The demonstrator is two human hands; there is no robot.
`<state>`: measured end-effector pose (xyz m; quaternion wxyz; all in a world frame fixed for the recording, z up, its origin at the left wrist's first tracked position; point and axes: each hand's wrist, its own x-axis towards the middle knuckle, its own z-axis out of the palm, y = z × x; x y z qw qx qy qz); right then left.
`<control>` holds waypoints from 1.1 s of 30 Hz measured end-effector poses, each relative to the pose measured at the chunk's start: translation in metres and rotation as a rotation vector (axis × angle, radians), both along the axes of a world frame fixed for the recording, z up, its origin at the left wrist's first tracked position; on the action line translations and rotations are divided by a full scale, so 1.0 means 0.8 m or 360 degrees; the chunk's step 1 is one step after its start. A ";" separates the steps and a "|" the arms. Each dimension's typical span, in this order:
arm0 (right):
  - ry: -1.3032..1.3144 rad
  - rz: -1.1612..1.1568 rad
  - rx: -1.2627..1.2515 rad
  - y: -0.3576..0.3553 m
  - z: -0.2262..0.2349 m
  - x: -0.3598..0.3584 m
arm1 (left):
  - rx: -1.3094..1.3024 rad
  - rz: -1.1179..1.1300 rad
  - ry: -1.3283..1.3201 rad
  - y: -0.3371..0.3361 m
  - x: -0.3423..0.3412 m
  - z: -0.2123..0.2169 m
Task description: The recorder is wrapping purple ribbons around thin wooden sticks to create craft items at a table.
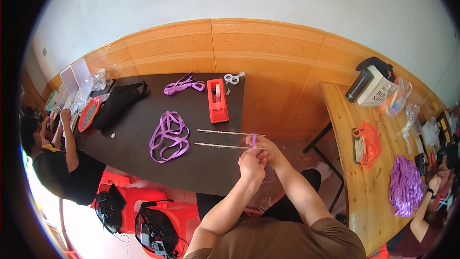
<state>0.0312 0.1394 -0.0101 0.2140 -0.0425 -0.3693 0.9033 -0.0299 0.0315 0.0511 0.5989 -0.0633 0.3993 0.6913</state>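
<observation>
1. Right now, the person's left hand (252,160) and right hand (266,147) meet just past the near right corner of the dark rectangular surface (139,129), with both forearms coming up from the lower edge of the view.
2. Both sets of fingers are closed on a short piece of purple ribbon (254,140), which stands up between the two hands; the left hand's fingers pinch it from below and the right hand's curl round it from the side.
3. Two thin pale sticks (225,139) lie side by side on the surface, nearly parallel, their right ends reaching to the hands; whether the fingers also grip the nearer stick cannot be told.
4. Left of the sticks lies a loose tangle of purple ribbon loops (168,136), flat on the surface and apart from the hands.
5. Farther back sits a red tape dispenser (217,100), with a smaller bunch of purple ribbon (184,85) to its left and white-handled scissors (233,78) just beyond it near the far edge.
6. A black bag (117,101) rests on the left part of the surface beside a round red tray (88,113).
7. Another person in a black shirt (62,160) sits at the left end of the surface.
8. A light wooden table (357,172) stands to the right, carrying an orange plastic bag (368,143) and a heap of purple ribbon strands (405,184).
</observation>
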 end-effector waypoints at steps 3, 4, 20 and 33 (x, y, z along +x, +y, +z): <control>0.0089 -0.0005 -0.0023 -0.015 0.012 -0.007 | -0.0002 0.0022 0.0010 -0.004 -0.003 -0.002; 0.0083 -0.0007 -0.0019 -0.014 0.009 -0.005 | 0.0001 0.0014 0.0015 -0.003 -0.002 0.000; -0.0759 -0.1012 0.1351 0.008 0.104 0.032 | 0.0028 0.0253 0.0088 0.001 0.008 0.005; -0.1552 -0.0162 0.2311 0.010 0.161 -0.010 | 0.0172 0.0388 0.0104 0.009 0.015 -0.014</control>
